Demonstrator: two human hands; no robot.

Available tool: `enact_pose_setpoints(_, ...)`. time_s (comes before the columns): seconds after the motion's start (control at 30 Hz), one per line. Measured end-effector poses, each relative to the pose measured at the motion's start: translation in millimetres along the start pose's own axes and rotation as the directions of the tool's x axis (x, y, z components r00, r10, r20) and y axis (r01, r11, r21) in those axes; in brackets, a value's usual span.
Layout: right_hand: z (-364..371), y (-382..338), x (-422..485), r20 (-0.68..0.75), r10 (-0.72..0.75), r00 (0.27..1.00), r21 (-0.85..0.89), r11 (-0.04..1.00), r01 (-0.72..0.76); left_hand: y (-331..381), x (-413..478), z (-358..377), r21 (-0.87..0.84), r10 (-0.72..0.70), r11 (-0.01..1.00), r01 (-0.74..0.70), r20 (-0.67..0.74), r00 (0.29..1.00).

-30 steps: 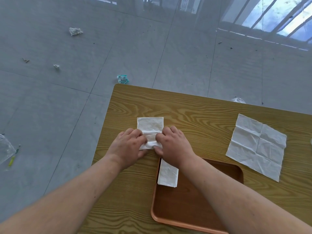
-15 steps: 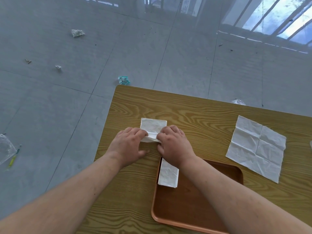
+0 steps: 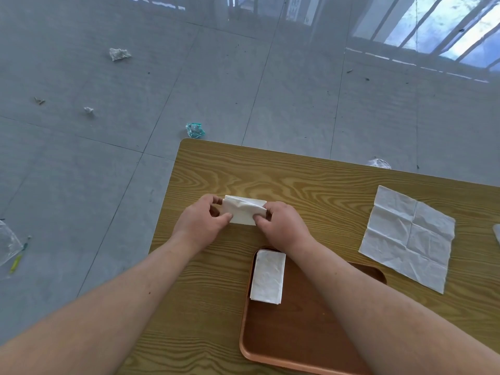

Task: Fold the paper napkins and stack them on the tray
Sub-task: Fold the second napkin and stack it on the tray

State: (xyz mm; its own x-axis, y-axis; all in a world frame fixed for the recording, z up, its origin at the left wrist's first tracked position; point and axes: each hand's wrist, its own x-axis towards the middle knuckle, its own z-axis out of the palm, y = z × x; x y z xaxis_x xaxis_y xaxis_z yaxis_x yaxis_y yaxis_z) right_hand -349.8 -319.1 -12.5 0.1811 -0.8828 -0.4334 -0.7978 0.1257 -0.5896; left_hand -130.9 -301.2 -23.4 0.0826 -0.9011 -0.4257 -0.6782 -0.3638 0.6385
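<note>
Head view: both hands, left hand [image 3: 201, 221] and right hand [image 3: 281, 226], pinch the folded napkin [image 3: 243, 212] ends; it looks soft, light, easily torn.

Littered grey tile floor [image 3: 108, 171], wooden table [image 3: 311, 182]

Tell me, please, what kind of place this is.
Probably a plain indoor workroom: a glossy grey tiled floor strewn with crumpled scraps, a wooden table, and what look like window bars reflected in the tiles.
</note>
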Motion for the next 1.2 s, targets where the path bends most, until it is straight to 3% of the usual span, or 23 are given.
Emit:
enact_pose_setpoints(0.17, -2.4, 1.8, 5.6, -0.020, 0.091, 0.996, 0.094, 0.992, -0.088, 1.0, 9.7, 3.6, 0.028, -0.070, 0.997, 0.070, 0.020, 0.997)
enact_pose_setpoints(0.47, -6.7, 0.1, 13.3, -0.066, 0.132, 0.989, -0.057, 0.989, -0.136, 9.3, 12.3, 6.9, 0.192, -0.063, 0.979, 0.065, -0.013, 0.998)
enact_pose_setpoints(0.93, -4.9, 0.8, 17.0, -0.082, 0.114, 0.990, -0.097, 0.988, -0.122, 14.8, 11.9, 6.1, 0.233, -0.006, 0.972, 0.017, -0.049, 0.999)
enact_pose_setpoints(1.1, -3.2, 3.7, 17.6, -0.094, 0.157, 0.983, 0.023, 0.988, -0.156, 13.0, 11.9, 3.6, 0.174, -0.003, 0.985, 0.012, -0.057, 0.998)
enact_pose_setpoints(1.2, -5.7, 4.6, 18.9, -0.097, 0.145, 0.985, 0.136, 0.982, -0.131, 13.1, 12.4, 2.7, 0.242, 0.113, 0.966, -0.097, -0.052, 0.992)
